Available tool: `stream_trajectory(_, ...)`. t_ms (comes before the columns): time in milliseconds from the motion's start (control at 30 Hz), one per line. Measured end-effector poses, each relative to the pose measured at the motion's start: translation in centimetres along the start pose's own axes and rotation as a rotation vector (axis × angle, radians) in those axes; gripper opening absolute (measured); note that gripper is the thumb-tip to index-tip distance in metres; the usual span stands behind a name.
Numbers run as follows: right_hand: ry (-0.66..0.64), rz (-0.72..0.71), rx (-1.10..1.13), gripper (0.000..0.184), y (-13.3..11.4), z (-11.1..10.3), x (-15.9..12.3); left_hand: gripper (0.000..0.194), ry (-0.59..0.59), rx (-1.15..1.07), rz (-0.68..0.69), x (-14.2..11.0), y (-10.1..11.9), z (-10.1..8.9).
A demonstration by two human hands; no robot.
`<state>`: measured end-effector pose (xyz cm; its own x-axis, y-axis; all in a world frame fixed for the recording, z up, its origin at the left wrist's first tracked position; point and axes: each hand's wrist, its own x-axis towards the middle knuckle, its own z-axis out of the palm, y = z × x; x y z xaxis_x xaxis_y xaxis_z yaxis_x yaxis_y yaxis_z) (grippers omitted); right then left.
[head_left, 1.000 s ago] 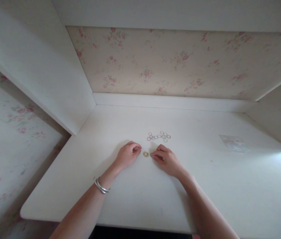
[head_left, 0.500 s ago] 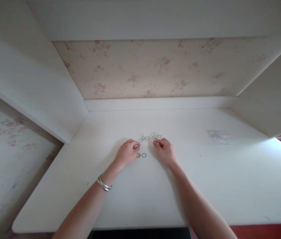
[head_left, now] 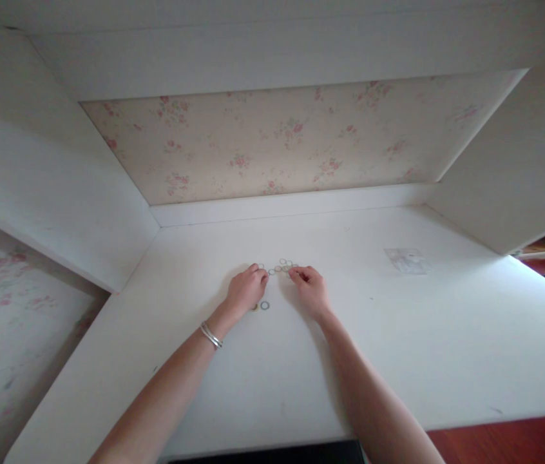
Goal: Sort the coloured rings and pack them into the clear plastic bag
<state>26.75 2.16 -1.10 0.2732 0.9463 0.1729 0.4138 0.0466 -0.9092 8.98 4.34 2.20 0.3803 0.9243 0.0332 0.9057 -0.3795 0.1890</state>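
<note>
White desk [head_left: 398,335]: left hand [head_left: 246,290], right hand [head_left: 312,293] curled beside overlapping rings [head_left: 285,268], grips unclear; stray nudge could scatter them.

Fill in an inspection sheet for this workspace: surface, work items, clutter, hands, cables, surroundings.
Surface: white tabletop, a few small dark marks.
Work items: cluster of thin rings between the hands; nearer the front edge, a grey ring beside a yellowish ring partly hidden by the left hand.
Clutter: clear plastic bag, lying flat to the right.
Hands: left hand and right hand at opposite ends of the cluster, fingers curled; any grip on a ring is too small to tell. Bracelets on the left wrist.
Cables: nothing seen.
Surroundings: white side panels, floral wallpaper behind, red surface beyond the front edge.
</note>
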Motion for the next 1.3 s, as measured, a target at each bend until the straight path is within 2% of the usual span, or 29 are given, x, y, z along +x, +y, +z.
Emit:
stream_trajectory(267,-0.011,0.003,0.042,0.031,0.6,0.0,0.1,0.02,-0.064,-0.055,0.056,0.0,0.0,-0.4)
stream_trajectory(467,-0.022,0.013,0.043,0.03,0.7,0.2,0.1,0.021,0.027,-0.179,0.074,-3.1,0.4,-1.3)
stream_trajectory(633,-0.034,0.001,0.04,0.03,0.8,0.3,0.1,0.021,0.03,-0.123,0.075,-6.1,0.9,-1.0)
stream_trajectory(900,-0.045,-0.031,-0.025,0.031,0.5,0.3,-0.1,0.028,-0.032,-0.005,0.053,-6.9,1.5,-0.7)
stream_trajectory(1000,-0.068,-0.094,-0.134,0.029,0.1,0.3,-0.5,0.029,-0.027,0.006,0.04,-7.0,1.5,-0.9)
stream_trajectory(1167,-0.215,-0.26,-0.48,0.036,-1.3,1.2,-1.5,0.03,-0.033,0.012,0.041,-7.0,1.4,-0.7)
stream_trajectory(1300,-0.247,-0.28,-0.698,0.036,-2.2,2.0,-1.8,0.035,-0.039,0.017,0.037,-6.9,1.4,-0.3)
